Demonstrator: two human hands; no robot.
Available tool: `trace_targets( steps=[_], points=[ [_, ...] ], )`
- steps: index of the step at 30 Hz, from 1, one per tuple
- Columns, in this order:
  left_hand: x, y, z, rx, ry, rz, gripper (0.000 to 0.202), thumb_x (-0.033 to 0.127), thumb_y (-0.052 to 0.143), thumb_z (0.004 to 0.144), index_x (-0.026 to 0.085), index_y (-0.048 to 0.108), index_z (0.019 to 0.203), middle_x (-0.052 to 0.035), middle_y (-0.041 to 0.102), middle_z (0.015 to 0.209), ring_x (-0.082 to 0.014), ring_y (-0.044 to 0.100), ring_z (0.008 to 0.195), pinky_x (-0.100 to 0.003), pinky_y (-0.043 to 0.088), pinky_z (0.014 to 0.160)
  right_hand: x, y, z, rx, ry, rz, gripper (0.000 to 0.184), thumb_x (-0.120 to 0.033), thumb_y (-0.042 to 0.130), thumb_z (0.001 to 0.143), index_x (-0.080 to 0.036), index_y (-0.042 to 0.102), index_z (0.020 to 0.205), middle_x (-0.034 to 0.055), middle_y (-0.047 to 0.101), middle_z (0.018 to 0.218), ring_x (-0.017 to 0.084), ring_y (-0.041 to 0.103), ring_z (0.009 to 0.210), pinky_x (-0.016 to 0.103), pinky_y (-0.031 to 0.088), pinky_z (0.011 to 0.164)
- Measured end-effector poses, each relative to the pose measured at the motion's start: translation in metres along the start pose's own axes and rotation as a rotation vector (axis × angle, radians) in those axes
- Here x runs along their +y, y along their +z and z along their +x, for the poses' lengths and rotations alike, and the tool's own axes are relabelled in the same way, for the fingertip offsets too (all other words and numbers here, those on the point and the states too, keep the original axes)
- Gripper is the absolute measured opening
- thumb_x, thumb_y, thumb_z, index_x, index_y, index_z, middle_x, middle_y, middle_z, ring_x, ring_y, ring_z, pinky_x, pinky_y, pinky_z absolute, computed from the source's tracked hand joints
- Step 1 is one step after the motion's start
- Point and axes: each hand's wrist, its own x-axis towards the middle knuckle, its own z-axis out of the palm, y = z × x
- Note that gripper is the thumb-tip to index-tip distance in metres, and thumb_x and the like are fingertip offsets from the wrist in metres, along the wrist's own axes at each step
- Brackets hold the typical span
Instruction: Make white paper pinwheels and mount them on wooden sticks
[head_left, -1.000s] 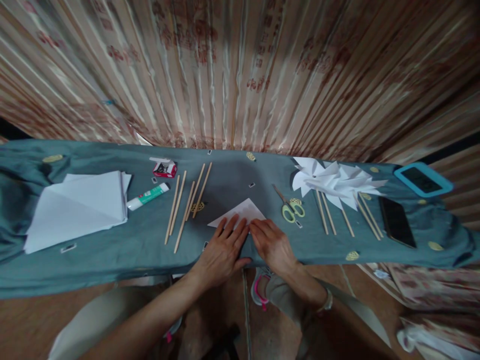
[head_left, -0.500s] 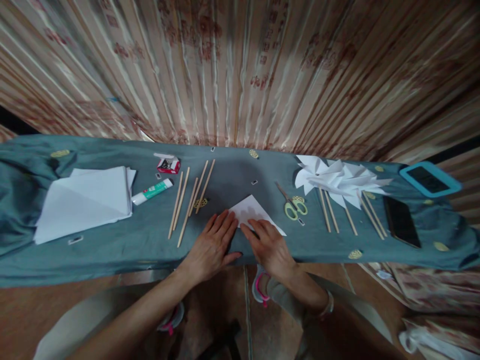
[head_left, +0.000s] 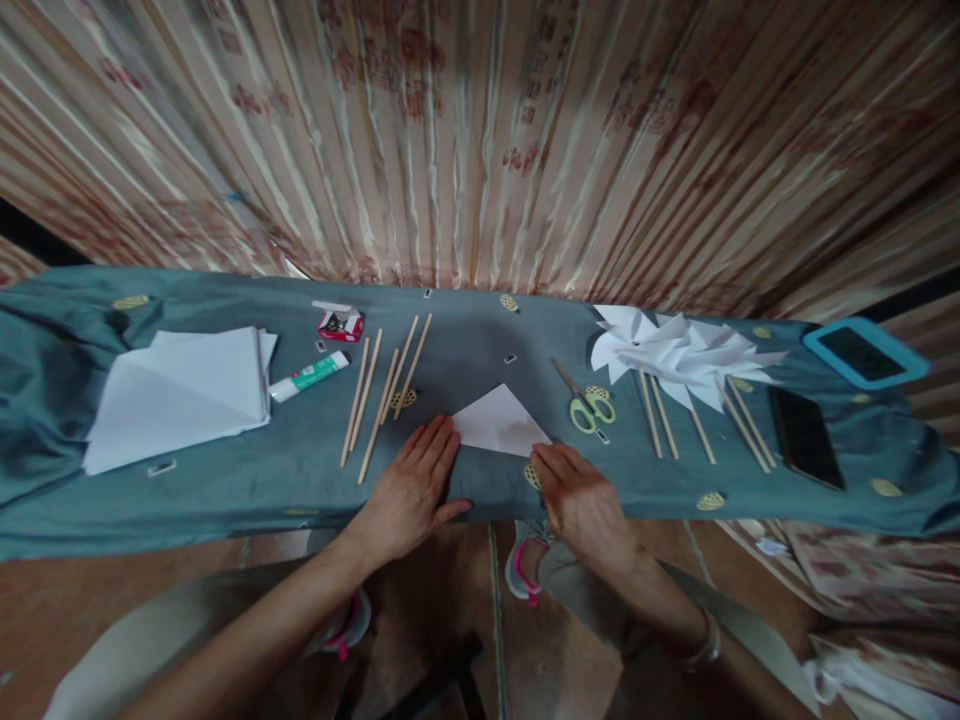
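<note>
A white sheet of paper, folded to a triangle, lies on the cloth with its point away from me. At its left corner, my left hand rests flat and open, fingers stretched forward and thumb out to the side. My right hand has its fingertips on the right corner, palm down, with its fingers side by side and slightly bent. Its thumb is hidden. Scissors with pale green handles lie just beyond the right hand. Several wooden sticks lie beyond the left hand.
A stack of white paper, a glue stick and a small red box are on the left. Paper pinwheels on sticks, a black phone and a blue-framed device lie right. A curtain hangs behind the table.
My right hand has slid right along the near folded edge, from the middle to the right corner. My left hand has shifted slightly left, and more of the paper shows.
</note>
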Motion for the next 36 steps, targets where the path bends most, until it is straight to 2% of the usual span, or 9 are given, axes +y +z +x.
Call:
trace_targets(
  steps=[5,7,10,13,18,22,28,33,36],
  points=[
    [0.001,-0.002,-0.004,0.012,-0.014,0.028,0.077,0.055,0.053,0.085,0.002,0.037,0.139,-0.0250,0.038,0.145,-0.0357,0.031,0.138,-0.052,0.029,0.111,0.013,-0.006,-0.014,0.008,0.113,-0.053,0.027,-0.005,0.046,0.085,-0.012,0.066,0.103,0.0150,0.067,0.111,0.027,0.057,0.100,0.039,0.053,0.082],
    [0.005,-0.001,-0.003,0.005,-0.033,0.056,0.074,0.054,0.052,0.086,0.006,0.037,0.141,-0.0235,0.037,0.147,-0.0368,0.029,0.139,-0.058,0.025,0.111,0.014,-0.007,-0.015,0.012,0.131,-0.083,0.028,-0.006,0.044,0.086,-0.013,0.066,0.100,0.0142,0.067,0.110,0.026,0.058,0.099,0.037,0.053,0.082],
    [0.014,0.003,0.003,-0.021,-0.004,0.072,0.068,0.054,0.048,0.088,0.015,0.035,0.143,-0.0168,0.035,0.150,-0.0359,0.026,0.140,-0.064,0.016,0.111,0.012,-0.009,-0.013,0.013,0.134,-0.122,0.030,-0.005,0.041,0.086,-0.014,0.067,0.098,0.0126,0.069,0.109,0.024,0.060,0.098,0.035,0.054,0.081],
    [0.022,0.005,0.011,-0.056,0.053,0.048,0.068,0.055,0.046,0.089,0.017,0.033,0.144,-0.0126,0.035,0.150,-0.0327,0.025,0.141,-0.061,0.016,0.112,0.010,-0.011,-0.011,0.008,0.134,-0.124,0.029,-0.004,0.043,0.084,-0.014,0.068,0.096,0.0132,0.069,0.108,0.025,0.061,0.097,0.035,0.054,0.081],
    [0.021,0.001,0.013,-0.059,0.029,0.025,0.067,0.054,0.050,0.087,0.011,0.042,0.139,-0.0147,0.040,0.148,-0.0349,0.029,0.139,-0.055,0.027,0.111,0.016,-0.011,-0.014,0.017,0.153,-0.074,0.031,-0.004,0.043,0.082,-0.014,0.069,0.095,0.0134,0.071,0.106,0.025,0.063,0.098,0.036,0.055,0.083],
    [0.012,-0.001,0.005,-0.013,0.002,0.022,0.065,0.050,0.055,0.086,0.009,0.044,0.136,-0.0174,0.041,0.146,-0.0351,0.029,0.139,-0.052,0.033,0.109,0.024,-0.009,-0.018,0.032,0.187,0.006,0.031,-0.009,0.040,0.085,-0.013,0.071,0.090,0.0143,0.071,0.104,0.027,0.065,0.095,0.039,0.056,0.081],
    [0.012,0.001,0.001,0.011,-0.014,0.033,0.066,0.048,0.057,0.085,0.012,0.042,0.138,-0.0167,0.040,0.147,-0.0354,0.027,0.140,-0.055,0.031,0.110,0.030,-0.006,-0.012,0.102,0.343,0.243,0.037,-0.022,0.038,0.091,-0.010,0.063,0.115,0.0156,0.069,0.111,0.029,0.063,0.103,0.046,0.052,0.091],
    [0.018,0.003,0.003,0.017,-0.018,0.058,0.067,0.046,0.057,0.085,0.014,0.038,0.141,-0.0152,0.036,0.150,-0.0350,0.023,0.141,-0.057,0.025,0.112,0.029,-0.002,-0.006,0.108,0.388,0.365,0.032,-0.029,0.046,0.090,-0.016,0.066,0.111,0.0137,0.067,0.117,0.028,0.061,0.108,0.047,0.049,0.095],
    [0.017,0.005,0.003,0.021,-0.019,0.059,0.068,0.046,0.058,0.085,0.013,0.038,0.141,-0.0158,0.036,0.149,-0.0356,0.024,0.141,-0.056,0.027,0.111,0.031,0.000,-0.005,0.106,0.436,0.455,0.028,-0.030,0.050,0.087,-0.018,0.069,0.104,0.0131,0.067,0.116,0.028,0.062,0.107,0.045,0.052,0.090]
  ],
)
